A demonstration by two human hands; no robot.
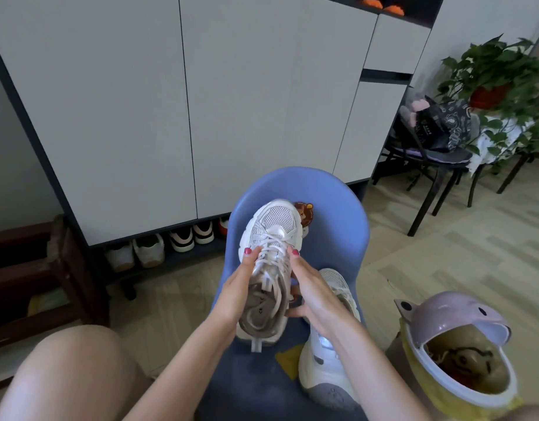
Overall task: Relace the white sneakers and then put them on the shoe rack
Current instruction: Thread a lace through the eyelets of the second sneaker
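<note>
A: Entry: where is your sneaker (pixel 269 256)?

B: Yours is held up over the blue chair (pixel 329 208), toe pointing away from you toward the cabinet (pixel 171 101), opening facing you. Laces cross the upper eyelets; one lace end trails down over the tongue into the opening.

A: State of your hands?

B: Your left hand (pixel 236 287) wraps the left side of the shoe, thumb tip pressed beside the laces. Your right hand (pixel 310 296) grips the right side, thumb at the laces too, fingers curled under the collar. Both hold the same shoe; neither is loose.

A: The second sneaker (pixel 326 354)?

B: On the chair seat, just right of the held one, toe away from you, partly behind your right forearm. Whether its laces are in, I cannot tell.

A: Surroundings?

B: A sticker (pixel 304 211) shows on the chair back, just beside the held shoe's toe. Low open shelf (pixel 183 256) under the cabinet carries several shoes in a row. A bin (pixel 456 357) with a pink lid, tilted open, stands on the floor right of the chair. Farther right, a dark chair (pixel 432 165) with a bag (pixel 444 123), and a plant (pixel 499 80) beside it.
</note>
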